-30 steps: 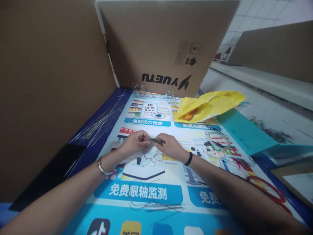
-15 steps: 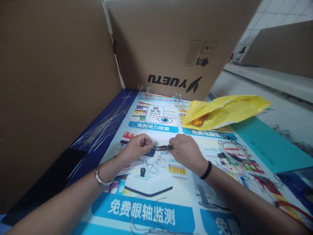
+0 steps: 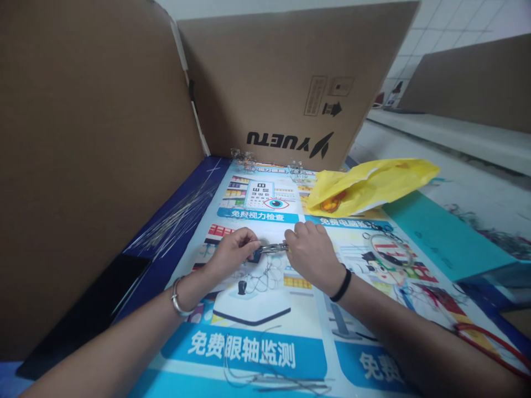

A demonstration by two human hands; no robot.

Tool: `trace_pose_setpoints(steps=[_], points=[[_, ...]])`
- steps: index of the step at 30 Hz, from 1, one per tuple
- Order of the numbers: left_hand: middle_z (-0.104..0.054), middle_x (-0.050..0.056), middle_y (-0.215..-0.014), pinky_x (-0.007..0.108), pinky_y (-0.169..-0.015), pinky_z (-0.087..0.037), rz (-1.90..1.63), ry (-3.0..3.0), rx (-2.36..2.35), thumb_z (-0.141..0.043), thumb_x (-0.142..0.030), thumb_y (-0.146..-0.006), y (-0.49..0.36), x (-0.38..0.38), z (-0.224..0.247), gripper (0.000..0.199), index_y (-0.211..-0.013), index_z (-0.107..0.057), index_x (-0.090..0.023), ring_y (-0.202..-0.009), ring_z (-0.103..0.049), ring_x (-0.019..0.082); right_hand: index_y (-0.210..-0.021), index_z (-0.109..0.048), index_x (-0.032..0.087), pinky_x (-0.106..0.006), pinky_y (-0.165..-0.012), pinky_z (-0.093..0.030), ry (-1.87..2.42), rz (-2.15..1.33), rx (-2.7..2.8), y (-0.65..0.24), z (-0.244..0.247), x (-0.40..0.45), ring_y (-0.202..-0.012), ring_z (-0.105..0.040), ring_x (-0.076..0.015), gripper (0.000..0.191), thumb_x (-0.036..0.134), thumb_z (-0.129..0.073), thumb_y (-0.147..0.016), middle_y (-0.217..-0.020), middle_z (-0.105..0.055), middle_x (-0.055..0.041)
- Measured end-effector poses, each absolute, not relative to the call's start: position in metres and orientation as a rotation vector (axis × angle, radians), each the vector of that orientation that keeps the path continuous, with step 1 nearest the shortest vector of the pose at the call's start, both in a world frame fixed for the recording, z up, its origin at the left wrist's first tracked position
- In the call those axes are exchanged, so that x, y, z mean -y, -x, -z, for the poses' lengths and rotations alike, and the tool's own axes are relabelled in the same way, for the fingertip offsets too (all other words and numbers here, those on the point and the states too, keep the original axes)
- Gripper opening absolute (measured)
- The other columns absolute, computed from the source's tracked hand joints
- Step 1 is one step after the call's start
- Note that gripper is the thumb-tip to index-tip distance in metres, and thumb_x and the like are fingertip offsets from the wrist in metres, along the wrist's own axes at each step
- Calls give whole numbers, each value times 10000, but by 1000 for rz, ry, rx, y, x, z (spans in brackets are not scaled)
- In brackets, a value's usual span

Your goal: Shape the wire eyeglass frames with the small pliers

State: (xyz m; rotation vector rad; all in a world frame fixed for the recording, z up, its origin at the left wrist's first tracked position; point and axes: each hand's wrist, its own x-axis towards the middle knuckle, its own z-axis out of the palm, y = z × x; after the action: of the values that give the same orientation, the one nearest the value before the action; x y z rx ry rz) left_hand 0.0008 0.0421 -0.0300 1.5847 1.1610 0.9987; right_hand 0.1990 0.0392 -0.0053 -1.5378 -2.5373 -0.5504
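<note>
Pinching a thin wire (image 3: 259, 273) over the poster (image 3: 257, 348), my left hand (image 3: 232, 254) is closed on its end; my right hand (image 3: 311, 254) is clamped on pliers (image 3: 271, 248). I judge the wire may spring loose and tangle. The exact grip point stays hidden behind my fingers.

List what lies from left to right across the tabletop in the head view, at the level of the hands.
Bundle of thin wires → left hand → pliers → right hand → wire rings on the poster
</note>
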Motion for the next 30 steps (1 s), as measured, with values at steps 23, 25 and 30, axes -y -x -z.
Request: trace_pose_setpoints(steps=[23,25,30], points=[[-579,-9,-746,231,-673,-397,-1199,-1504,-1151,-626,-260,-755,-2,-43,34,89,-759,-589,-178,-717,-519,120,-860,-579,162,-360,-695,-223,1581,502,2475,-200,12,-44,-836,-442,-244,138,223,-474,-795,-852,-544,-104],[-582,-7,-753,235,-688,-398,-1210,-1510,-1161,-620,-268,-763,-4,-42,34,95,-760,-589,-178,-729,-521,122,-866,-580,162,-361,-699,-222,1579,516,2463,-199,12,-44,-834,-443,-244,147,218,-458,-805,-850,-544,-105],[-592,-8,-760,237,-695,-402,-1224,-1535,-1195,-611,-294,-775,-6,-40,33,112,-769,-595,-183,-741,-528,125,-881,-590,158,-359,-704,-221,1593,508,2475,-198,12,-45,-832,-448,-243,170,217,-441,-823,-850,-553,-112]])
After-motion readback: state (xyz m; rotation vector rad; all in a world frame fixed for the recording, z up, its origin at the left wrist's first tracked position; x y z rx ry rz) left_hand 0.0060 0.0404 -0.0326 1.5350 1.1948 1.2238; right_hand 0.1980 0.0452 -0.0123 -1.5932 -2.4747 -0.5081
